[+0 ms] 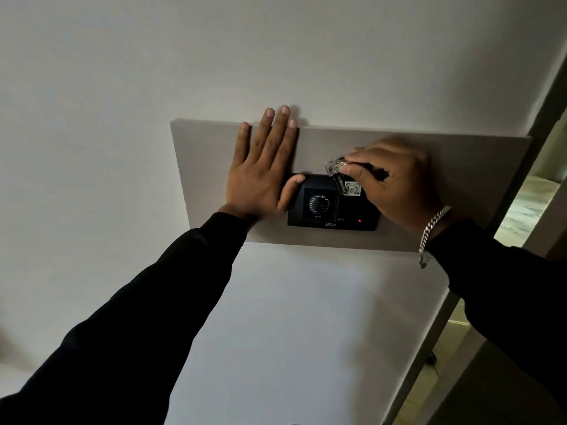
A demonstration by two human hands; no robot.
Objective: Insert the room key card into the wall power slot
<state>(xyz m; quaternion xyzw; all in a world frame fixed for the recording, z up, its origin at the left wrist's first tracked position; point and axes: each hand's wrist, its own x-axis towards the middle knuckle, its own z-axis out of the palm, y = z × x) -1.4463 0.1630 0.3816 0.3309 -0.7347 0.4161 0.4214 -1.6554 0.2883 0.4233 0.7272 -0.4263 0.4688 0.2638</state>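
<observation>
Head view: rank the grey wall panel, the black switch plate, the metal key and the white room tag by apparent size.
1. grey wall panel
2. black switch plate
3. metal key and white room tag: look alike, both partly hidden by the right hand, so unranked.

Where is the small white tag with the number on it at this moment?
In the head view, the white tag hangs below the keys pinched by the right hand, in front of the upper right part of the black wall unit.
</observation>
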